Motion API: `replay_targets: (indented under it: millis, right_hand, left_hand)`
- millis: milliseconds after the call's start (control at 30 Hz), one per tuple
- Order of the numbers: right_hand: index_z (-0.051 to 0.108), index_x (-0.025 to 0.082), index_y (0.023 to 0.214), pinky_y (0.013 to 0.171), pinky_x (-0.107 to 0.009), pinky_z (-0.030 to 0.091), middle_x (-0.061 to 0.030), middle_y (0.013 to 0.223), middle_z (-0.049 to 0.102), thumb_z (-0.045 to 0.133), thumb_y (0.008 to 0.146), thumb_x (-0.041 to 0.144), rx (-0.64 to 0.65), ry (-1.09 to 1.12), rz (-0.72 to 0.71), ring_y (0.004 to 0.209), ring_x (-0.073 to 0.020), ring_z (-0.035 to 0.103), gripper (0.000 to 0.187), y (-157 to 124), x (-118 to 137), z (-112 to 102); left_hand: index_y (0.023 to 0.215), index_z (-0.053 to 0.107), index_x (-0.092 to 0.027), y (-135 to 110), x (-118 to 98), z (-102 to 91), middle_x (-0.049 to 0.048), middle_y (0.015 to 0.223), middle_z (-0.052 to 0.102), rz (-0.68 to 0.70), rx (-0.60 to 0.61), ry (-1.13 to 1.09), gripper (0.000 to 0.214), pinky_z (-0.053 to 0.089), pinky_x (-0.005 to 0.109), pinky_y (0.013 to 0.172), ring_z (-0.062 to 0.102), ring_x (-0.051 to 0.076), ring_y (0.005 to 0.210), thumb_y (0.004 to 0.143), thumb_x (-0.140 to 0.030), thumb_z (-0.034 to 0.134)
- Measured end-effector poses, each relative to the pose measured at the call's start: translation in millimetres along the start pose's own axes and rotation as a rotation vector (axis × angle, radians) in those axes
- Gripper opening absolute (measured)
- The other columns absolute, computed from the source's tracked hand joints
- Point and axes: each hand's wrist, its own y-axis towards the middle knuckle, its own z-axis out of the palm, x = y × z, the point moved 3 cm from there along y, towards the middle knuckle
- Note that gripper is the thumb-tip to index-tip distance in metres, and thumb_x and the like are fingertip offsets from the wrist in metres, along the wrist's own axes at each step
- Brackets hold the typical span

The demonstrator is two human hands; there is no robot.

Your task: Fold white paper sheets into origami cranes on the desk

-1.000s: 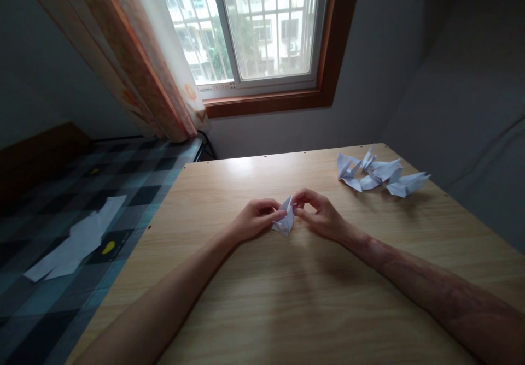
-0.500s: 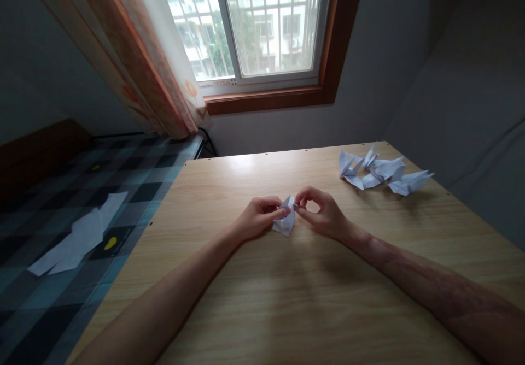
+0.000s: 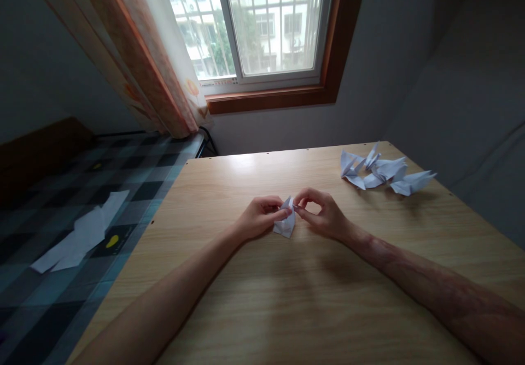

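Between my two hands, just above the wooden table [image 3: 229,321], is a small folded white paper piece [image 3: 286,226] with pointed tips. My left hand [image 3: 261,216] grips its left side, thumb laid across the front. Thumb and forefinger of my right hand [image 3: 322,213] pinch a thin point at its upper right edge, leaving a round gap between those fingers. The far side of the paper is hidden by my fingers. Several folded white paper cranes [image 3: 383,172] lie bunched near the table's far right corner.
Left of the table is a bed with a checked cover [image 3: 36,212], with loose white paper strips [image 3: 80,239] lying on it. Ahead are a barred window [image 3: 274,26] and an orange curtain [image 3: 151,53]. A grey wall [image 3: 471,97] stands beyond the table's right edge.
The whole view has shifted very slightly. Both hands keep the same grip on the folded paper, with no clear change in its shape.
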Motion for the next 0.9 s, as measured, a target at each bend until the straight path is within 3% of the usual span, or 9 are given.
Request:
replay_targets:
  millis: [300,500,667,900]
  right_hand:
    - [0.075,0.023,0.096,0.078,-0.033,0.057,-0.0031,0.091,0.077,0.072,0.102,0.02,-0.008,-0.048,-0.04,0.081,-0.0189,0.068,0.006,0.9,6.1,-3.4]
    - [0.078,0.023,0.1,0.076,-0.035,0.058,-0.0045,0.092,0.077,0.071,0.1,0.019,0.081,-0.018,-0.03,0.078,-0.0194,0.067,0.008,2.5,7.9,0.0]
    - [0.076,0.022,0.095,0.074,-0.035,0.057,-0.0064,0.094,0.077,0.073,0.1,0.022,0.094,0.035,-0.025,0.081,-0.02,0.068,0.006,2.7,5.4,-0.2]
    - [0.069,0.022,0.081,0.073,-0.034,0.055,-0.0048,0.09,0.073,0.082,0.098,0.03,0.047,0.039,-0.047,0.08,-0.0197,0.068,0.023,1.3,1.7,-2.0]
  left_hand:
    - [0.09,0.08,-0.009,-1.3,-4.4,-2.3,0.0048,0.083,0.068,-0.021,0.049,0.003,0.041,0.043,0.024,0.065,0.059,0.014,0.073,0.089,-0.05,0.087]
    - [0.088,0.079,-0.009,-0.9,-6.1,-4.3,0.0045,0.08,0.064,-0.01,0.1,0.085,0.044,0.039,0.025,0.064,0.055,0.014,0.073,0.092,-0.052,0.084]
    - [0.089,0.079,-0.009,-0.2,-5.6,-5.1,0.0043,0.081,0.063,-0.01,0.104,0.106,0.045,0.039,0.025,0.065,0.054,0.014,0.074,0.092,-0.053,0.084]
    - [0.088,0.079,-0.009,-1.1,-9.0,-4.0,0.0034,0.079,0.064,-0.002,0.077,0.144,0.044,0.039,0.025,0.065,0.054,0.014,0.073,0.092,-0.053,0.084]
